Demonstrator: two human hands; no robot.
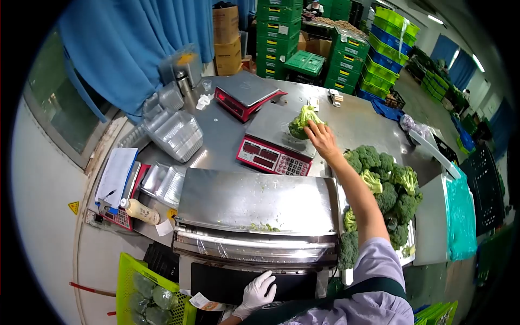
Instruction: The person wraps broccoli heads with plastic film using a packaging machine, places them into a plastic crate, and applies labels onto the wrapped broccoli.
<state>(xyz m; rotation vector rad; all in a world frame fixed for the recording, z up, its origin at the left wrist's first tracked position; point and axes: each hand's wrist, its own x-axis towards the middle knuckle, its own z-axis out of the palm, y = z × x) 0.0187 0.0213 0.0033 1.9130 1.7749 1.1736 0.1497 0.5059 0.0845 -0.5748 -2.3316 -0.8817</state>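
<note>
My right hand [322,140] is bare and closed on a broccoli head [304,122], with its pale stem side up, over the steel plate of a red scale [275,157]. Whether the broccoli touches the plate cannot be told. My left hand [259,292], in a white glove, rests near the black surface [216,279] at the front of the steel wrapping machine [257,200]. Its fingers are stretched out and it holds nothing. Many broccoli heads [385,197] are piled to the right, beside my right forearm.
A second red scale [244,97] stands behind the first. Clear plastic trays [173,132], a clipboard [117,173] and a bottle [140,211] are on the left. A lime crate [127,281] with wrapped broccoli is at the lower left. Green crates [279,40] are stacked behind the table.
</note>
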